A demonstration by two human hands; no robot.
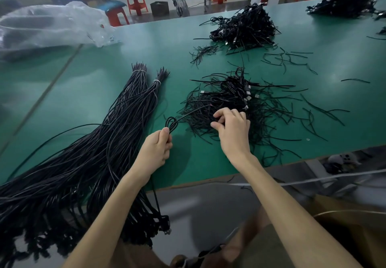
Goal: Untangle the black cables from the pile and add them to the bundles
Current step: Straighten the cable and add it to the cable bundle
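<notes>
Both forearms reach up from the bottom edge onto the green table (100, 63). The left hand (155, 146) is clenched round a folded loop of one black cable (172, 122), thumb on top, knuckles toward 12 o'clock. From that loop the cable runs toward 2 o'clock and disappears into the near-left side of the pile (240, 98); its other end appears to drop past the table edge toward 6 o'clock, along the wrist.

The right hand (231, 130) lies at 3 o'clock from the left, palm down on the pile's near edge. Its fingers curl into the strands and seem to pinch some there, though which strand is hidden.

The tied bundles (125, 111) lie at 9 to 10 o'clock from the left hand, their long axis running from 7 to 1 o'clock, tied ends far.

My judgement: the held cable is not yet free. The left hand is nearer the bundles, so it should draw the cable toward 8 o'clock while the right steadies the tangle.
</notes>
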